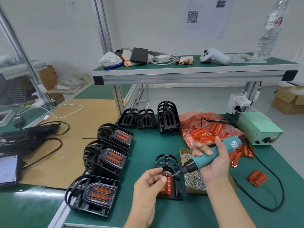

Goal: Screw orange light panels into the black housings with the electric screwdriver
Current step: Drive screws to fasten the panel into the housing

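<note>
A black housing [178,190] lies on the green mat in front of me with an orange light panel [168,183] set in it. My left hand [148,183] pinches the panel's upper edge and steadies it. My right hand [212,160] grips the teal electric screwdriver [207,157], which slants down to the left. Its bit tip touches a screw on the panel's upper right. Three stacks of finished housings [107,157] with orange panels sit to the left.
A cardboard box of screws [195,180] sits right of the housing. A bag of orange panels [207,127] and loose panels [257,178] lie to the right. Empty black housings [167,117] stand behind. The green power supply [258,127] and its black cable [271,183] occupy the right side.
</note>
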Demonstrator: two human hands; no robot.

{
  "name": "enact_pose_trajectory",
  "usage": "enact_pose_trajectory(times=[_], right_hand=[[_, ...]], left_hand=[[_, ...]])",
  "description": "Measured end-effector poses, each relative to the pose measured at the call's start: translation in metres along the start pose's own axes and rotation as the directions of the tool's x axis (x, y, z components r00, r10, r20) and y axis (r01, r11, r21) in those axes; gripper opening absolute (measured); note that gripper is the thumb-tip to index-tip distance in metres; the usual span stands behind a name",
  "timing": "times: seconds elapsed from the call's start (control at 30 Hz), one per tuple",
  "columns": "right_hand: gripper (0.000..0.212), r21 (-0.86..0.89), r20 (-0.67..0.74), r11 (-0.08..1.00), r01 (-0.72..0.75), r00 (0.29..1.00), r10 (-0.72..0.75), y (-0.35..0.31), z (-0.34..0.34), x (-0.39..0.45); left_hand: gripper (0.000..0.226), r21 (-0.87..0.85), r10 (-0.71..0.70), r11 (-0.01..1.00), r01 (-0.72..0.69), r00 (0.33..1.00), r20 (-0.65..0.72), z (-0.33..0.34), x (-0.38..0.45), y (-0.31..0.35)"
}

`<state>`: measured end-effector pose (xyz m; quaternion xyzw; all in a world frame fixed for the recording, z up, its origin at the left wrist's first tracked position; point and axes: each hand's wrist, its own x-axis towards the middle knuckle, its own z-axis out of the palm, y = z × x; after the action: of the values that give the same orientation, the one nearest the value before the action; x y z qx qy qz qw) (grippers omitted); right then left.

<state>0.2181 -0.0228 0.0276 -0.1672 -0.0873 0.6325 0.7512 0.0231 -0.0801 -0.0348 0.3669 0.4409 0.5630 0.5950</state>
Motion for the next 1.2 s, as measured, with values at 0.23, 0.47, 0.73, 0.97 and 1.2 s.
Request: enact_pose_trajectory(times=[0.23, 0.47, 0.73, 0.97, 1.2], right_hand=[[0.026, -0.002, 0.009, 1.000, -0.013, 1.000, 0.013, 0.011, 0.004, -0.004], [0.028, -0.037, 0.037, 0.999, -0.023, 0.999, 0.025, 0.015, 0.004, -0.008], [0.027, -0.072, 0.054, 0.997, 0.011, 0.998, -0.007, 0.019, 0.004, -0.009], [0.029, -0.116, 0.099, 0.993, 0.019, 0.995, -0.008, 0.022, 0.004, -0.009], [0.043, -0.167, 0.142, 0.986, 0.019, 0.990, 0.005, 0.023, 0.008, -0.010]], left_hand=[[0.035, 0.031, -0.014, 0.999, 0.013, 1.000, 0.022, -0.007, -0.002, -0.001], [0.040, 0.036, -0.020, 0.999, 0.021, 1.000, -0.019, -0.001, -0.003, -0.009], [0.037, 0.116, 0.026, 0.993, -0.024, 1.000, -0.013, 0.000, -0.007, -0.011], [0.031, 0.162, 0.073, 0.985, -0.066, 0.997, -0.037, 0.001, -0.011, -0.006], [0.032, 0.272, 0.111, 0.958, -0.093, 0.992, -0.052, 0.001, -0.012, -0.002]])
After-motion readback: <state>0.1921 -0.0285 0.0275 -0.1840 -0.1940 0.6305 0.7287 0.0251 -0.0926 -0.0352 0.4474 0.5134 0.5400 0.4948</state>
